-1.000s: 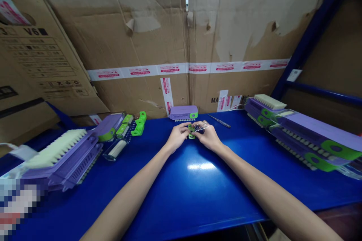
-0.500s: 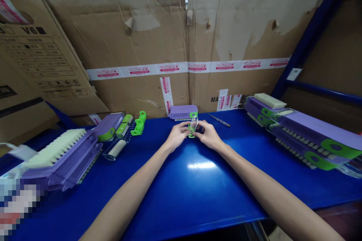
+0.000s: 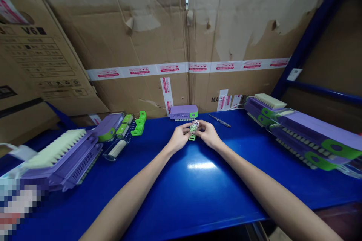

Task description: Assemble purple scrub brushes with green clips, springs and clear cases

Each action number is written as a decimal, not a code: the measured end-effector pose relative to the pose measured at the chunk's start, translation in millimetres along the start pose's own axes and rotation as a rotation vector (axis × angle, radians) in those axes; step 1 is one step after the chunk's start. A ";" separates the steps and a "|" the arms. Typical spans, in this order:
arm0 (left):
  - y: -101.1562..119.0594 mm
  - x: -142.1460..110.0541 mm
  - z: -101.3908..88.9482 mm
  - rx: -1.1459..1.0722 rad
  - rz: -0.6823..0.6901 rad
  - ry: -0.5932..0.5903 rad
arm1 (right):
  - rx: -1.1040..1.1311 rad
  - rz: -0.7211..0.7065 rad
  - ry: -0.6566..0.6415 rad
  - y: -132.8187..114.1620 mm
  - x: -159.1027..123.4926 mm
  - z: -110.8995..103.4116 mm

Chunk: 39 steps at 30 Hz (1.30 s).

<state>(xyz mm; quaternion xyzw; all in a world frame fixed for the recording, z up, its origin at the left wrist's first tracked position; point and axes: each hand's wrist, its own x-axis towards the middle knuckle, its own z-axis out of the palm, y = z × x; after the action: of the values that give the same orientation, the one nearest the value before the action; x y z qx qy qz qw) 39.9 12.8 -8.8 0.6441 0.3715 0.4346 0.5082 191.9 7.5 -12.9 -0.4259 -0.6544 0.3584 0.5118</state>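
Note:
Over the middle of the blue table, both hands meet around a small green plastic part (image 3: 192, 138) with a shiny metal coil spring (image 3: 195, 124) at its upper side. My left hand (image 3: 179, 137) is closed, its fingertips pinching the green part from the left. From the right, my right hand (image 3: 208, 134) closes with its thumb and fingers against the spring and the green part. Fingers partly hide where spring and plastic touch. Just behind the hands lies a purple brush-like unit (image 3: 183, 112) with a green end and pale bristles underneath.
A screwdriver (image 3: 221, 121) lies right of the hands on the blue table (image 3: 169, 196). Stacked purple bristled units stand at right (image 3: 316, 128) and left (image 3: 68, 158). Beside the left stack are a green bracket (image 3: 138, 125) and a clear tube-like part (image 3: 115, 150). Cardboard (image 3: 135, 37) walls the back.
The coil spring, which stood taller above the green part, now sits lower and looks tilted or pressed towards it. Both hands have shifted only slightly.

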 end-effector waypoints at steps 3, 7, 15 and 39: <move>0.6 0.8 -0.6 0.020 0.020 -0.033 | -0.002 0.006 -0.017 1.5 1.2 -0.1; 3.2 1.7 -1.9 0.035 0.017 -0.049 | -0.036 0.031 -0.013 -1.5 -2.0 2.4; 8.8 -0.6 -4.7 0.010 -0.019 0.001 | -0.296 -0.267 -0.055 -20.2 -13.2 1.3; 26.0 -7.9 -6.5 -0.052 -0.156 -0.102 | -0.410 -0.378 0.023 -12.8 -4.9 -0.1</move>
<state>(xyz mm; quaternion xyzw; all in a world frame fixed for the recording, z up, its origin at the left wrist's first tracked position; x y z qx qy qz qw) 32.0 2.3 15.9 0.6212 0.3827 0.3697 0.5753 190.1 -1.9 -3.1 -0.3949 -0.7751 0.1119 0.4803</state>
